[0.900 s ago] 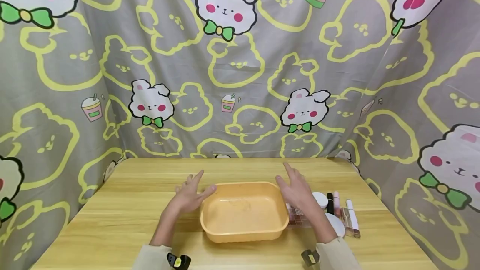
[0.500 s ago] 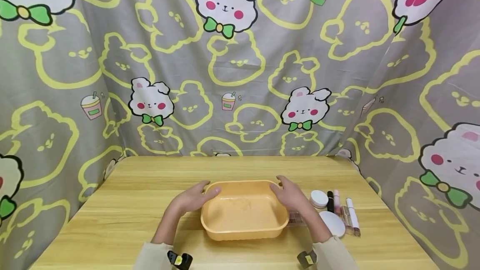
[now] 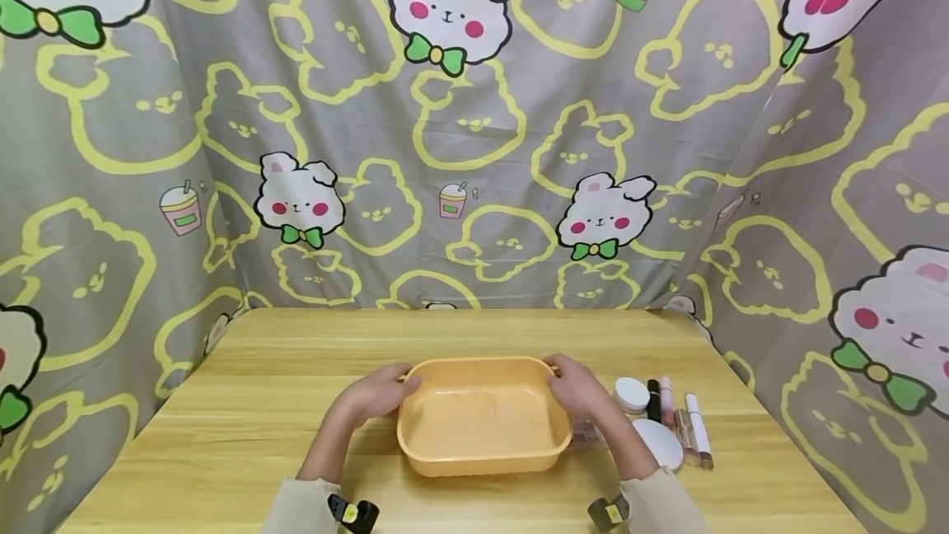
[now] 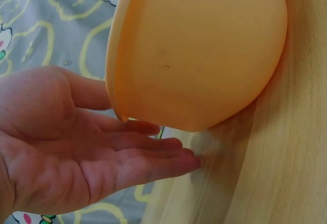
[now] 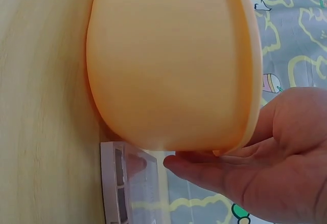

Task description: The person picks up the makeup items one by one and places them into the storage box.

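A yellow-orange plastic basin [image 3: 485, 414] sits on the wooden table between both hands. At its left end my left hand [image 3: 376, 394] grips the rim, thumb over the edge and fingers along the outside wall. In the left wrist view those fingers [image 4: 153, 168] reach fairly straight under the rim. My right hand [image 3: 578, 386] grips the opposite end the same way. The right wrist view shows its thumb partly hidden behind the rim, with the fingers [image 5: 204, 173] against the outer wall. Only faint marks show inside the basin.
Right of the basin lies a clear-lidded palette [image 3: 587, 433], partly under the right arm. Beyond it are a white round jar [image 3: 631, 394], a white disc [image 3: 658, 443], a black tube [image 3: 653, 400] and several slim cosmetic tubes [image 3: 697, 427]. A patterned curtain [image 3: 474, 147] surrounds the table [image 3: 296, 353].
Both hands have come down from above the basin's ends onto its rim, thumbs now over the edge. The basin has barely moved.
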{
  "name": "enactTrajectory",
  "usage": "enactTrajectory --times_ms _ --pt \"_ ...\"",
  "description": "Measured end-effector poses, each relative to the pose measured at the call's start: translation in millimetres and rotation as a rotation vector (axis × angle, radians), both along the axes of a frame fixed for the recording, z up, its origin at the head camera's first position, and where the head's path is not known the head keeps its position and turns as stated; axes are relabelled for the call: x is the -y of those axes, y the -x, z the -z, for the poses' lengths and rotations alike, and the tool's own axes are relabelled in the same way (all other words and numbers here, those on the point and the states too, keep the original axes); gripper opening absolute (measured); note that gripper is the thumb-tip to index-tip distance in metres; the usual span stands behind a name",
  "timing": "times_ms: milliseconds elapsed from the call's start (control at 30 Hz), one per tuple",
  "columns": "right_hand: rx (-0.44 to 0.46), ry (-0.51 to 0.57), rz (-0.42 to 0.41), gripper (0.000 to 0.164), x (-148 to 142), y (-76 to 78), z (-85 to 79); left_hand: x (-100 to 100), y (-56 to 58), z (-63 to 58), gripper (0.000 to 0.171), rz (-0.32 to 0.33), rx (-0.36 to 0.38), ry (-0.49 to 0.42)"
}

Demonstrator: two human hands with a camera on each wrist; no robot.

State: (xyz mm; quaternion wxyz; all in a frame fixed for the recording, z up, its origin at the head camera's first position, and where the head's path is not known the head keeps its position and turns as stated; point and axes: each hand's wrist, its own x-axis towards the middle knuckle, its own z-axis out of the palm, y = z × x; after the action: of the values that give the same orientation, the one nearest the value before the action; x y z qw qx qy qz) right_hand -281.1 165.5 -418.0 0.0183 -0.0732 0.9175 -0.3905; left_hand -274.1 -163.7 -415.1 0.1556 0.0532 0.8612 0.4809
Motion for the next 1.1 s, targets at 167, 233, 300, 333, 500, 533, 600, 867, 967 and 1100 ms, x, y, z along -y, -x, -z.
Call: enactTrajectory --times_ms 167,233,300,333,500,533,600,867,967,1100 --pt "0.012 0.021 0.005 0.038 -0.9 0.8 3.1 3.3 1.2 4.6 0.043 0.000 0.023 -0.021" --pt "0.018 0.043 0.006 0.038 -1.7 1.6 4.1 4.1 2.1 6.3 0.040 0.002 0.028 -0.044" --pt "0.020 0.064 0.012 0.038 -2.8 2.6 5.5 4.3 3.5 7.8 0.039 0.008 0.030 -0.073" --pt "0.022 0.079 0.016 0.038 -3.4 3.2 6.1 4.1 4.3 8.6 0.039 0.011 0.032 -0.089" --pt "0.033 0.130 0.026 0.037 -7.5 6.7 9.1 2.9 6.5 9.9 0.042 0.007 0.036 -0.123" --pt "0.040 0.142 0.028 0.037 -8.4 7.2 9.3 2.9 6.4 9.7 0.043 0.002 0.038 -0.121" --pt "0.051 0.156 0.025 0.037 -10.1 8.1 9.6 2.8 6.7 9.4 0.044 -0.008 0.040 -0.115" --pt "0.116 0.226 0.027 0.038 -11.9 14.2 10.0 4.1 9.1 11.5 0.046 -0.044 0.038 -0.152" --pt "0.133 0.253 0.042 0.038 -11.7 16.3 11.1 5.4 10.1 13.2 0.046 -0.059 0.040 -0.173" --pt "0.153 0.320 0.041 0.038 -12.8 16.6 12.2 6.8 11.4 14.1 0.047 -0.059 0.039 -0.192"
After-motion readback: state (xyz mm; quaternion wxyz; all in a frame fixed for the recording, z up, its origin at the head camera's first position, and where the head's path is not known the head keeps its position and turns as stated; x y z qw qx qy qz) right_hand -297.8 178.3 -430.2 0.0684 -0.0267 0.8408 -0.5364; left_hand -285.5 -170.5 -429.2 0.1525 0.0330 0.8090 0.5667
